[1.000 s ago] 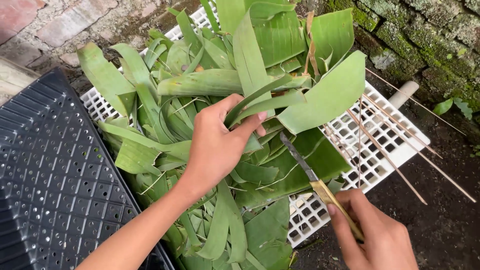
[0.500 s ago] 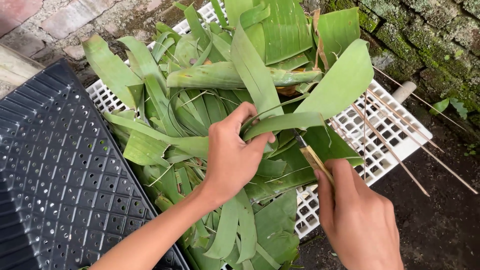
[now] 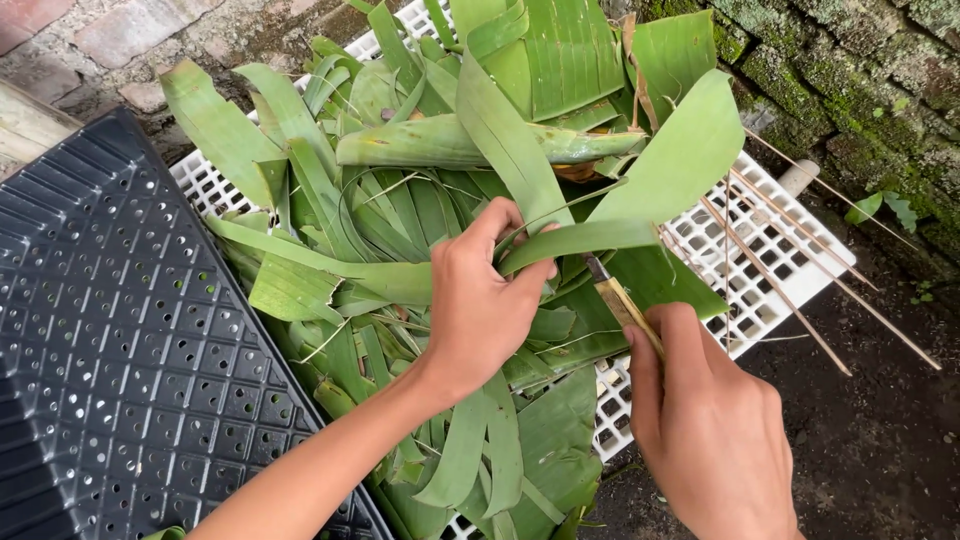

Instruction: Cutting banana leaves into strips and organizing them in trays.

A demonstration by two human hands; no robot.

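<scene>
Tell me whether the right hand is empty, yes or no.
No: the right hand grips the pale wooden handle of a knife, its blade tucked under the green leaf strip that the left hand pinches.

White slatted crate (image 3: 790, 235), green banana leaves (image 3: 400, 230), thin sticks (image 3: 790, 250)

leaves (image 3: 520, 150): smooth, slightly shiny green | knife handle (image 3: 625, 310): pale wood | white crate (image 3: 790, 250): plastic grid | black tray (image 3: 110, 340): matt plastic | wall (image 3: 850, 80): rough, mossy stone
</scene>
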